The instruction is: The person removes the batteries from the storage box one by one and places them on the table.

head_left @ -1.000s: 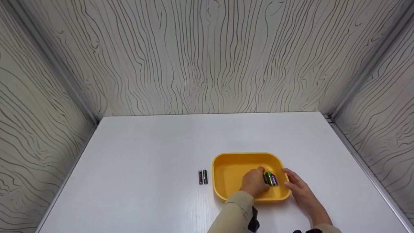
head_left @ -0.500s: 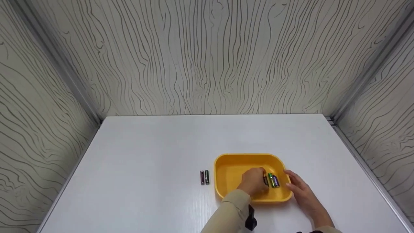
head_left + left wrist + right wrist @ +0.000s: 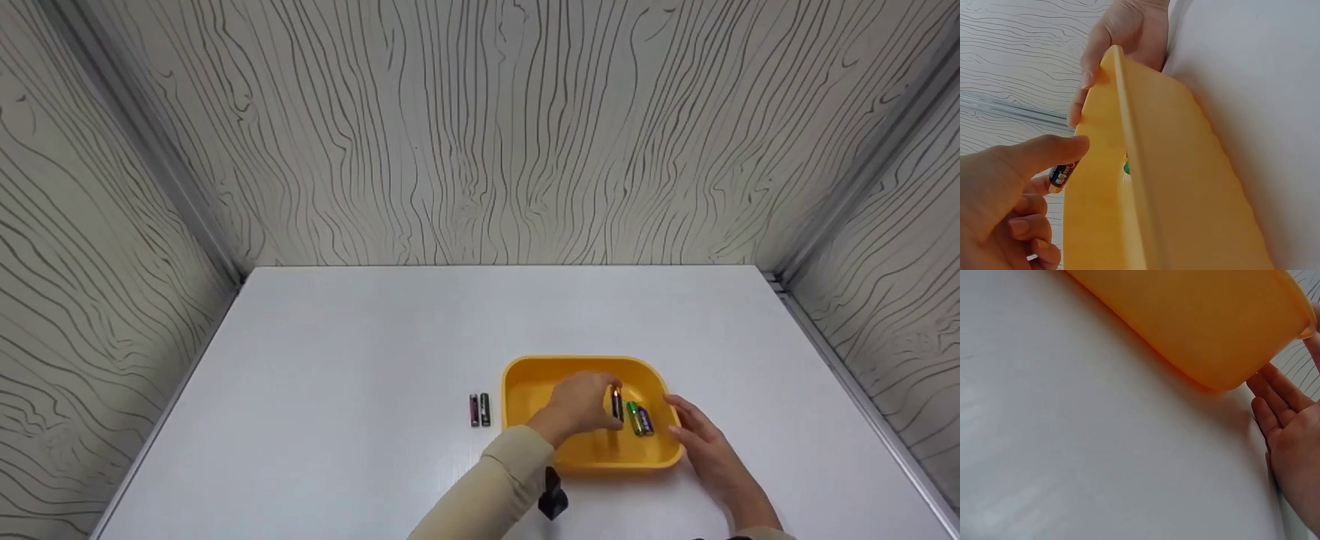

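Nearest: beige sleeve (image 3: 487,487) with a black wrist strap, reaching in from the bottom edge. Left hand (image 3: 581,409) over the yellow tray (image 3: 525,382), fingers (image 3: 1044,154) curled, thumb and fingertips pinching one dark battery (image 3: 616,405) just above the tray floor. Battery long axis running near to far, roughly upright in the head view, far end tipped orange-gold. Left wrist view: only the battery's lower end showing under the thumb, dark label with white lettering, too small and cut off to read.

Right hand (image 3: 709,450) at the tray's right near corner, fingers straight and relaxed, fingertips (image 3: 1275,391) touching the tray's outer wall, gripping nothing. Palm open toward the tray in the right wrist view.

Just right of the held battery, two more batteries (image 3: 640,418) lying on the tray floor side by side, one green, one purple, long axes near to far with a slight lean left at the far end. Labels unreadable.

Left of the tray, on the white bench (image 3: 337,360): pair of thin batteries (image 3: 479,410), one maroon, one dark green, touching, parallel, long axes near to far. Print not legible.

Farthest: wood-grain panel walls (image 3: 480,127) round the bench on three sides.
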Tool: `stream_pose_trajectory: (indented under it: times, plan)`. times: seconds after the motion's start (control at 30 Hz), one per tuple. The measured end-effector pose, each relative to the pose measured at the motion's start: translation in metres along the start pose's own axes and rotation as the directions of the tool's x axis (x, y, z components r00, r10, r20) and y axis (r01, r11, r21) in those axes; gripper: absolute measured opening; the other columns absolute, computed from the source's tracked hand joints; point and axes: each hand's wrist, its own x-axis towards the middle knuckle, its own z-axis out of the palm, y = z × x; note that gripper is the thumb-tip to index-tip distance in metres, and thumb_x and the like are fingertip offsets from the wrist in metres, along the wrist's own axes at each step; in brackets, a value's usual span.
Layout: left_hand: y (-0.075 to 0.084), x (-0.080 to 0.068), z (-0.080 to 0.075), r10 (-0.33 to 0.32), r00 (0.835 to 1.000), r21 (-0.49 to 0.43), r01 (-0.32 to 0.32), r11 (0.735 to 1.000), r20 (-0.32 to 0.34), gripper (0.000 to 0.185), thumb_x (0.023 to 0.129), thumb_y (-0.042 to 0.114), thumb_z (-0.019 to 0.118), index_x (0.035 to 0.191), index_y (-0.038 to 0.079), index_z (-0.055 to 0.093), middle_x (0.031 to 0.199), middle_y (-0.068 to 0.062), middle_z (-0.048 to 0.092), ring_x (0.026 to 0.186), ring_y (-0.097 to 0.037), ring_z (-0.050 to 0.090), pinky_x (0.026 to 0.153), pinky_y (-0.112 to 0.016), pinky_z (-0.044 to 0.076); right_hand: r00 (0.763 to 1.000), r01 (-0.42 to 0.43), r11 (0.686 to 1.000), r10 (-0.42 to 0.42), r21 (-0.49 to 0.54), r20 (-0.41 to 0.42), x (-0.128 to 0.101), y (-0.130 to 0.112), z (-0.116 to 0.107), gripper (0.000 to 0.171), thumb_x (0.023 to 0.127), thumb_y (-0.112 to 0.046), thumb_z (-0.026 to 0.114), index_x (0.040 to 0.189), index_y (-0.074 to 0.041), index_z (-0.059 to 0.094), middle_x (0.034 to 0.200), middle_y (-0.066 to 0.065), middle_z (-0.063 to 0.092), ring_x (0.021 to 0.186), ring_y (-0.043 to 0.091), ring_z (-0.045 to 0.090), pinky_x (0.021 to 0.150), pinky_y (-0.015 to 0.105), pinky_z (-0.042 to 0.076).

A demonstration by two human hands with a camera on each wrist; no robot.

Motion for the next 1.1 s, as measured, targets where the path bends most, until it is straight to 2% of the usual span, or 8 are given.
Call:
stream_pose_trajectory:
  times: [0.17, 0.33, 0.5, 0.6, 0.8, 0.93, 1.1]
  plan:
    - [-0.015, -0.008, -0.010, 0.068, 0.998, -0.043, -0.068, 0.997, -0.011, 0.056, 0.075, 0.034, 0.082, 0.126, 0.026, 0.061, 0.118, 0.008, 0.068, 0.097, -0.004, 0.063, 0.082, -0.018, 0.051, 0.999, 0.040, 0.999, -0.041, 0.036, 0.017, -0.001, 0.001, 0.000, 0.059, 0.098, -0.021, 0.051, 0.151, -0.014, 0.026, 0.164, 0.013, 0.001, 0.152, 0.032, -0.009, 0.121, 0.054, -0.002]
    - [-0.027, -0.013, -0.019, 0.123, 0.992, -0.095, -0.125, 0.988, -0.023, 0.055, 0.075, 0.032, 0.082, 0.126, 0.024, 0.062, 0.114, 0.001, 0.069, 0.094, -0.007, 0.061, 0.077, -0.018, 0.049, 1.000, 0.027, 0.999, -0.027, 0.036, 0.011, -0.003, 0.001, 0.000, 0.059, 0.098, -0.021, 0.052, 0.150, -0.013, 0.026, 0.165, 0.012, 0.002, 0.152, 0.031, -0.009, 0.122, 0.053, -0.003]
    - [-0.035, -0.020, -0.029, 0.117, 0.993, -0.150, -0.119, 0.982, -0.024, 0.055, 0.075, 0.030, 0.082, 0.126, 0.025, 0.062, 0.113, 0.002, 0.068, 0.094, -0.008, 0.059, 0.077, -0.018, 0.048, 1.000, 0.011, 1.000, -0.011, 0.000, 0.006, -0.003, 0.001, 0.001, 0.061, 0.098, -0.026, 0.052, 0.151, -0.014, 0.025, 0.165, 0.010, 0.001, 0.153, 0.031, -0.009, 0.122, 0.053, -0.001]
    - [-0.038, -0.025, -0.035, 0.109, 0.994, -0.161, -0.113, 0.980, -0.028, 0.057, 0.075, 0.032, 0.082, 0.127, 0.025, 0.061, 0.117, 0.004, 0.068, 0.099, -0.009, 0.060, 0.081, -0.019, 0.050, 1.000, 0.005, 1.000, -0.005, -0.010, 0.002, -0.002, 0.001, 0.001, 0.061, 0.098, -0.027, 0.052, 0.151, -0.016, 0.025, 0.165, 0.009, 0.001, 0.153, 0.031, -0.008, 0.122, 0.053, -0.001]
    - [-0.049, -0.031, -0.041, 0.124, 0.991, -0.169, -0.131, 0.977, -0.048, 0.057, 0.076, 0.030, 0.081, 0.129, 0.025, 0.060, 0.122, 0.003, 0.067, 0.104, -0.013, 0.062, 0.087, -0.023, 0.052, 1.000, 0.004, 1.000, -0.004, 0.028, 0.004, -0.002, 0.001, 0.001, 0.059, 0.098, -0.027, 0.053, 0.151, -0.017, 0.027, 0.165, 0.007, 0.000, 0.153, 0.030, -0.010, 0.122, 0.054, -0.003]
    - [-0.060, -0.033, -0.044, 0.173, 0.982, -0.171, -0.185, 0.968, -0.081, 0.058, 0.076, 0.029, 0.082, 0.129, 0.021, 0.060, 0.121, -0.001, 0.068, 0.098, -0.013, 0.062, 0.083, -0.023, 0.051, 1.000, -0.005, 1.000, 0.005, 0.025, 0.001, -0.001, 0.000, 0.001, 0.059, 0.098, -0.028, 0.053, 0.151, -0.020, 0.028, 0.165, 0.007, 0.000, 0.153, 0.029, -0.009, 0.122, 0.054, -0.002]
    - [-0.075, -0.037, -0.047, 0.189, 0.977, -0.206, -0.207, 0.956, -0.100, 0.058, 0.077, 0.029, 0.081, 0.130, 0.021, 0.060, 0.110, -0.003, 0.068, 0.086, -0.009, 0.053, 0.075, -0.021, 0.045, 1.000, 0.004, 1.000, -0.003, 0.014, -0.005, -0.001, -0.001, 0.001, 0.059, 0.098, -0.027, 0.053, 0.151, -0.019, 0.028, 0.165, 0.008, 0.001, 0.153, 0.030, -0.008, 0.122, 0.054, -0.001]
